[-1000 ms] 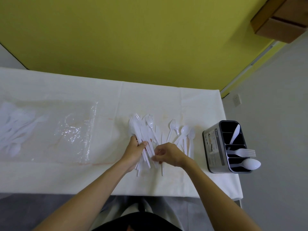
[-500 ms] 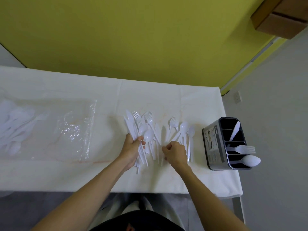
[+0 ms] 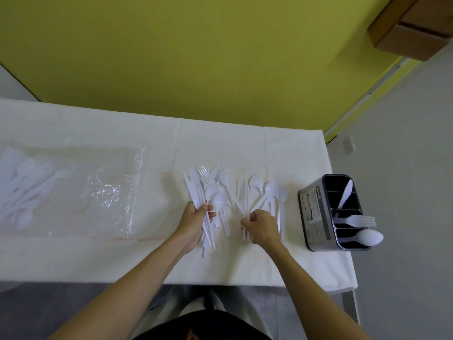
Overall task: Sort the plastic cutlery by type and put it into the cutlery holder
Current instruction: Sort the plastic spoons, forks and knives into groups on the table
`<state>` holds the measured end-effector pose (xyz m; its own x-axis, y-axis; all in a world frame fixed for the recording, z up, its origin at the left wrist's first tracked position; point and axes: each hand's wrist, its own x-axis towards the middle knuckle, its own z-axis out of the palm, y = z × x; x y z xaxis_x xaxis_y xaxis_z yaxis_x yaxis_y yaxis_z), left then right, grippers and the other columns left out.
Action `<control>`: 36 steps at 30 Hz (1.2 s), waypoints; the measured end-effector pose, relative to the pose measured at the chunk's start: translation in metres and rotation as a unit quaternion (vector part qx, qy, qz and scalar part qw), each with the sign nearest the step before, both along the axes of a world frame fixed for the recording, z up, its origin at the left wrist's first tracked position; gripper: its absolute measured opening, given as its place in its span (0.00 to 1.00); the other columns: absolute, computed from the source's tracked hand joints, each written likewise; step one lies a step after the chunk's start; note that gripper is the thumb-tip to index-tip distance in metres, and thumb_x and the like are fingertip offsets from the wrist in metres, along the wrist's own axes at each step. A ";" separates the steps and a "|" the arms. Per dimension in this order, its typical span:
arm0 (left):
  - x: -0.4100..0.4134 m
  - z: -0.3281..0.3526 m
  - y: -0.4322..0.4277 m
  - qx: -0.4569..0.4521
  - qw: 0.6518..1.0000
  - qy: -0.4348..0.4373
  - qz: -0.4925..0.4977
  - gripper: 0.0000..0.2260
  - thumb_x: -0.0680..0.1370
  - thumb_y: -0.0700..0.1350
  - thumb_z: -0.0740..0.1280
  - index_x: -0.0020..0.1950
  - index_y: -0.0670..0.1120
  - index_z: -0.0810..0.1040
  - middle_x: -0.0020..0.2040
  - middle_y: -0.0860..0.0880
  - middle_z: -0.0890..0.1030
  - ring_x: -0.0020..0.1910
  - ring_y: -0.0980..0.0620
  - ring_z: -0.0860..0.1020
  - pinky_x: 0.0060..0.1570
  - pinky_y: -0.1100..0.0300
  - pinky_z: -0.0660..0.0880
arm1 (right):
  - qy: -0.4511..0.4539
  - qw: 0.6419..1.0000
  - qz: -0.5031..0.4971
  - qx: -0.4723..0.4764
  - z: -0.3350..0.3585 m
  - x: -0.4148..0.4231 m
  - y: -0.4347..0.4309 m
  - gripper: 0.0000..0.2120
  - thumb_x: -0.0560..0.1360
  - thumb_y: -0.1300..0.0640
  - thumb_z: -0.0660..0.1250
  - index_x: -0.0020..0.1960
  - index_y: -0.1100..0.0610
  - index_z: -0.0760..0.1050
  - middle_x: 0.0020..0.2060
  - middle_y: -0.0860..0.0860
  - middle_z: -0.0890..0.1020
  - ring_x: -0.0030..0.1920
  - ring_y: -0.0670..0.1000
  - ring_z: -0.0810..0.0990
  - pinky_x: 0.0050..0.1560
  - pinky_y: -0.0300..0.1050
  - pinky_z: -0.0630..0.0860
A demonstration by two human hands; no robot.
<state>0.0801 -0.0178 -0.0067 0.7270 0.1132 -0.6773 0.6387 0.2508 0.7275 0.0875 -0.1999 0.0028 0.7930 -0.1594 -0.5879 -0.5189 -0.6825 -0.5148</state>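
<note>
A fan of white plastic knives, forks and spoons (image 3: 213, 187) lies on the white tablecloth in the middle. My left hand (image 3: 193, 224) grips a bundle of it by the handles. My right hand (image 3: 263, 227) pinches the handles of a few thin pieces (image 3: 244, 200) beside it. More forks and spoons (image 3: 269, 190) lie just right of that hand. The dark cutlery holder (image 3: 316, 212) stands at the table's right end with a knife (image 3: 345, 192), a fork (image 3: 360, 220) and a spoon (image 3: 367, 238) in separate compartments.
A clear plastic bag (image 3: 105, 192) lies flat to the left, with more white cutlery (image 3: 22, 192) at its far left end. The table's right edge runs just past the holder; its front edge is close to my body. A yellow wall stands behind.
The bundle in my left hand has slid a little left and fanned out. My right hand moved right, away from the left, to the pieces beside the loose forks and spoons.
</note>
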 end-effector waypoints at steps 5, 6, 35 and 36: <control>0.001 0.003 -0.009 0.021 0.999 0.006 -0.029 0.09 0.83 0.40 0.55 0.63 0.41 0.65 0.53 0.52 0.79 0.51 0.53 0.78 0.56 0.55 0.72 | -0.004 0.981 -0.018 0.193 0.012 -0.008 0.001 0.10 0.81 0.55 0.62 0.51 0.63 0.72 0.43 0.57 0.84 0.34 0.53 0.85 0.25 0.39 0.72; 0.001 0.003 -0.011 0.027 0.999 0.006 -0.038 0.09 0.83 0.41 0.55 0.62 0.41 0.65 0.55 0.51 0.79 0.52 0.52 0.78 0.58 0.55 0.72 | -0.006 0.974 -0.018 0.227 0.012 -0.011 0.003 0.10 0.81 0.54 0.62 0.51 0.62 0.73 0.43 0.57 0.83 0.35 0.54 0.85 0.25 0.40 0.72; 0.007 0.007 0.025 -0.053 0.998 0.008 0.035 0.08 0.82 0.38 0.60 0.49 0.40 0.79 0.49 0.48 0.81 0.53 0.51 0.78 0.63 0.55 0.70 | -0.109 0.987 0.052 -0.107 -0.014 0.007 0.034 0.09 0.80 0.55 0.62 0.59 0.58 0.70 0.48 0.52 0.79 0.45 0.55 0.80 0.46 0.49 0.78; 0.007 0.007 0.025 -0.059 0.997 0.012 0.041 0.08 0.82 0.38 0.60 0.50 0.40 0.78 0.48 0.48 0.80 0.53 0.50 0.78 0.62 0.54 0.71 | -0.100 0.987 0.046 -0.116 -0.015 0.009 0.033 0.07 0.80 0.57 0.61 0.56 0.59 0.71 0.46 0.54 0.80 0.43 0.56 0.80 0.44 0.50 0.78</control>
